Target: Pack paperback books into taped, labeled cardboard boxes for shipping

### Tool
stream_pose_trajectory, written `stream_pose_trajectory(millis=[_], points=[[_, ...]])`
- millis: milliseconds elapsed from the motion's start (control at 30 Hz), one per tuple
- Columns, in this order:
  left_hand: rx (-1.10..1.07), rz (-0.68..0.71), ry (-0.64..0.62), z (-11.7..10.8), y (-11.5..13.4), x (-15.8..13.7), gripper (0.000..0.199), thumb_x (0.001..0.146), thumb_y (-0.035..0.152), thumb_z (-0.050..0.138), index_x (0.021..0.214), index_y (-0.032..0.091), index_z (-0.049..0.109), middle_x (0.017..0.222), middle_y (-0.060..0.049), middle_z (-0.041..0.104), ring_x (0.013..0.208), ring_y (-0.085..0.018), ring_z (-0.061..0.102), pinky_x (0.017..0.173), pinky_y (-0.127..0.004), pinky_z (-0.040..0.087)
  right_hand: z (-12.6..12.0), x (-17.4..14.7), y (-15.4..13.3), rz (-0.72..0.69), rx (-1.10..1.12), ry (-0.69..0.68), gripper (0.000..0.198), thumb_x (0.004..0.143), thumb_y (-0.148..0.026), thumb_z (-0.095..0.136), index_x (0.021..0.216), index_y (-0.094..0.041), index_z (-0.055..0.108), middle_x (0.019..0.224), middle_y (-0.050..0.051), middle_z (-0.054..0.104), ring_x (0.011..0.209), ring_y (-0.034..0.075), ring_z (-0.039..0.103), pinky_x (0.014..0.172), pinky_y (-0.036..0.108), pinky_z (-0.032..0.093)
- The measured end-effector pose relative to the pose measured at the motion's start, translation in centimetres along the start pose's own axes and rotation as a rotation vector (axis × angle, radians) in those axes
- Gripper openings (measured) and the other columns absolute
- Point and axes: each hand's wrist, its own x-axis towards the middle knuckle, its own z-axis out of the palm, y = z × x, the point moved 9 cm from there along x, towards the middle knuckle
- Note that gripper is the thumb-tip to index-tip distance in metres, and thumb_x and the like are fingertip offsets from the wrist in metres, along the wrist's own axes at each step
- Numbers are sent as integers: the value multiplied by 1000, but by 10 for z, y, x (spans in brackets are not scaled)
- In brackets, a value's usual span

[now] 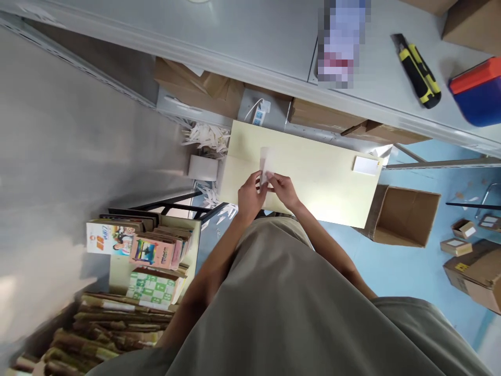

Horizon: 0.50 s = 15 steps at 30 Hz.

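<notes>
Over the pale yellow table [324,177], both my hands are close together on a thin, whitish, partly see-through strip [265,156] that looks like paper or plastic film. My left hand [250,197] grips its lower left side, fingers curled. From the right, my right hand [285,190] pinches the same strip near its middle. The strip stands up above my fingers, and its lower end is hidden by them. A small white rectangular piece [365,165] lies at the table's right end, apart from my hands.
A grey shelf [250,47] beyond the table bears a yellow-black utility knife [419,72] and a red-blue object [479,91]. An open cardboard box [409,215] stands right of the table. Paper shreds [209,137] and books [152,250] are at left. A power strip [259,116] sits behind.
</notes>
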Motion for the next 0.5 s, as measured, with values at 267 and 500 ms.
stream_pose_trajectory(millis=[267, 500], points=[[-548, -342, -116, -38, -104, 81, 67, 71, 49, 90, 130, 18, 80, 116, -11, 88, 107, -30, 82, 82, -35, 67, -22, 60, 39, 116, -250, 269, 64, 89, -57, 90, 142, -24, 76, 151, 19, 78, 132, 36, 79, 113, 54, 67], [-473, -369, -70, -45, -153, 161, 51, 71, 41, 84, 118, 21, 83, 104, -5, 88, 98, -24, 80, 75, -29, 63, 2, 132, 60, 163, -140, 294, 32, 88, -42, 85, 116, -24, 82, 131, 11, 87, 123, 29, 83, 114, 47, 66]])
